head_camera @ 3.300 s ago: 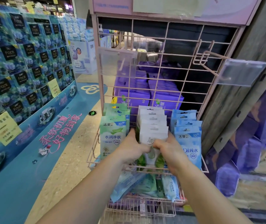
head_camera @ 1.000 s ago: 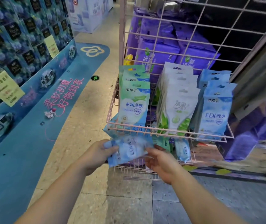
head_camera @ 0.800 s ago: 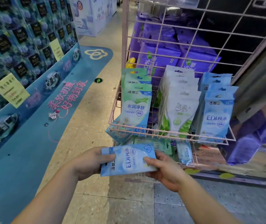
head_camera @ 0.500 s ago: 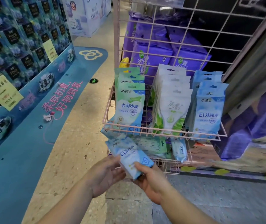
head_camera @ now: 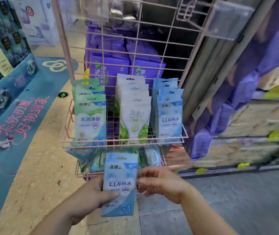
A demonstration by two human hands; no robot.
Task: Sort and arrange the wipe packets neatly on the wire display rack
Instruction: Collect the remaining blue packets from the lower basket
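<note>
- Your left hand pinched the blue EDI packet low in the centre of the frame, thumb across its front, long axis upright and label facing you.
- Your right hand hovered just beside the packet's right edge, fingers loosely curled and holding nothing that I could make out; it was blurred.
- The matching blue row stood up and to the right of the packet, in the upper basket, beside the white row and the green row.
- The right hand lay nearer that row.
- The lower basket held loose packets lying jumbled.
</note>
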